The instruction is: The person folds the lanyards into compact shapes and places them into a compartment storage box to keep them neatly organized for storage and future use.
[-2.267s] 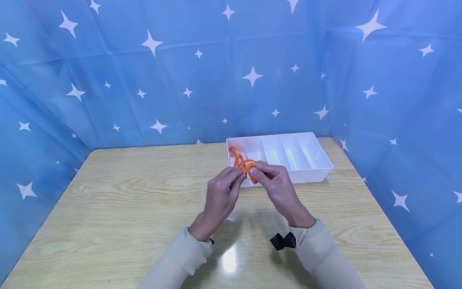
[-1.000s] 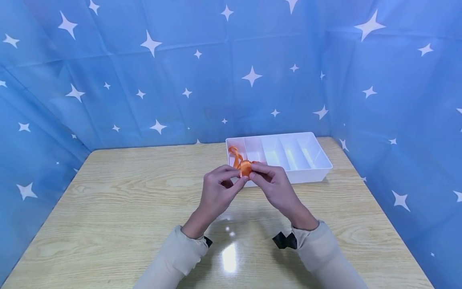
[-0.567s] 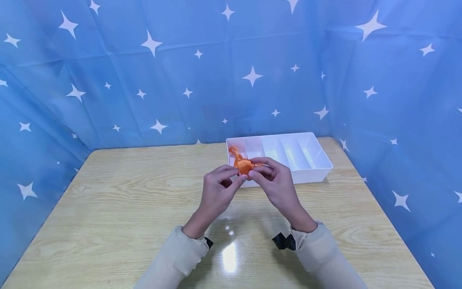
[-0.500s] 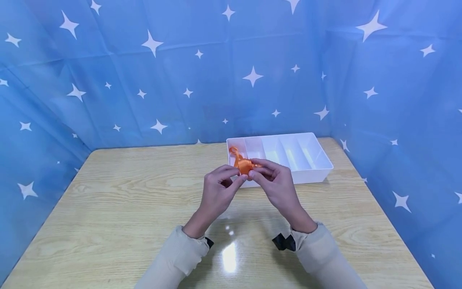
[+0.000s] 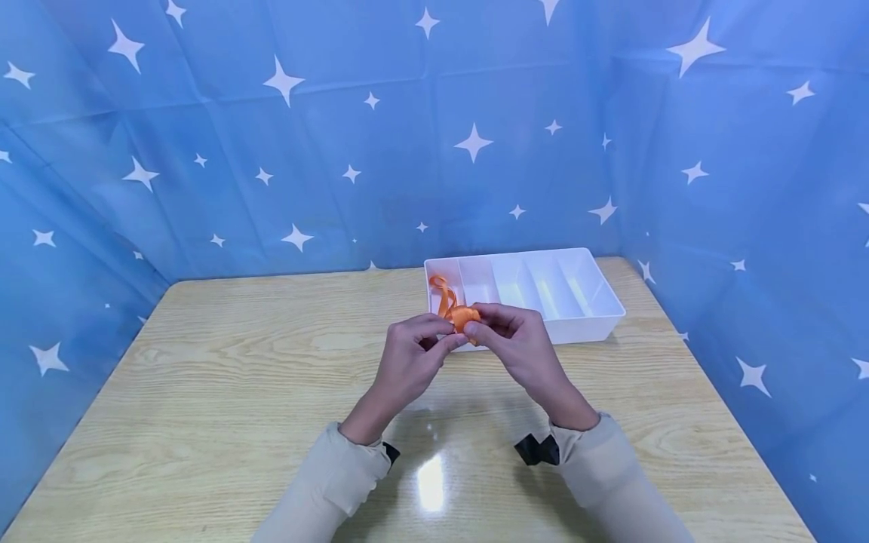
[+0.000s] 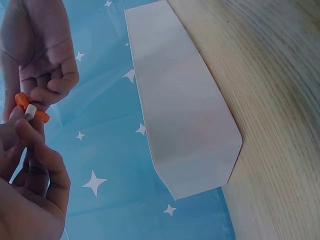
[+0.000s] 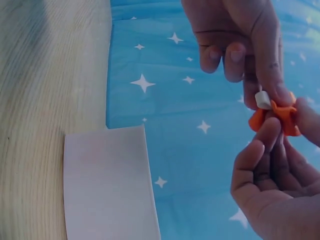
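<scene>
Over the near left part of the white box, both hands hold an orange satin ribbon (image 5: 465, 317). My left hand (image 5: 407, 362) pinches it between thumb and forefinger, along with a small white block-like piece (image 7: 262, 100) that shows in both wrist views. From the right, my right hand (image 5: 523, 358) grips the ribbon's wide folded part with thumb and curled fingers. Looped narrow ribbon (image 5: 444, 290) extends from the bundle over the leftmost compartment; whether it rests inside, I cannot tell. How the ribbon and white piece are joined is hidden by fingers.
The white box (image 5: 591, 329) has several side-by-side compartments and stands at the back right of the wood-grain table (image 5: 237, 392). Behind and beside the table hangs a blue curtain (image 5: 380, 136) with white stars. Beige sleeves (image 5: 326, 483) cover the forearms.
The fingers have shifted their hold, and the wide ribbon part has turned and gathered between them. In the last half second the right fingers have come down around it.
</scene>
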A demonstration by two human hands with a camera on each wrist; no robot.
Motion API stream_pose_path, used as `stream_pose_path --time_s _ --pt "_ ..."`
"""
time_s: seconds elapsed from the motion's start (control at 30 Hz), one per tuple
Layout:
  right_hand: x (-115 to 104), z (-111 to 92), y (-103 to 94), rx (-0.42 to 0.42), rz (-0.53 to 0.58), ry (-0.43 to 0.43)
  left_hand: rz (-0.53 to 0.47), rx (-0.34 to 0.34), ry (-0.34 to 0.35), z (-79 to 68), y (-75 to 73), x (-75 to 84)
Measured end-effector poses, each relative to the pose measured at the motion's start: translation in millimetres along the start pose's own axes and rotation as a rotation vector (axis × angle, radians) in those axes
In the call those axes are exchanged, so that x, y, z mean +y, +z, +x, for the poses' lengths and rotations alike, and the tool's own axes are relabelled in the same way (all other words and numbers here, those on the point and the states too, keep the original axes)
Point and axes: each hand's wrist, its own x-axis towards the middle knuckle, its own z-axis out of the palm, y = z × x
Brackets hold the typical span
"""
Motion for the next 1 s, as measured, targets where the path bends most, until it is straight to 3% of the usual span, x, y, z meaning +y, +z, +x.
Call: stream_pose_path --time_s 0.37,0.73,0.9,1.0 --pt "3.5 1.0 -0.4 -0.036 0.029 -0.021 -0.002 -0.023 -0.035 2.0 0.0 -3.1" --pt "5.8 1.6 -5.1 -0.053 -0.047 -0.092 0.04 -0.007 -0.03 -0.4 4.4 -5.8" --pt "4.0 2.9 -15.3 -0.007 -0.108 -0.097 0.168 -0.024 -0.028 1.5 2.0 -11.6" --pt "3.4 4.9 -23.4 0.029 -0.146 -0.089 0.284 -0.024 -0.063 1.5 0.8 -18.1"
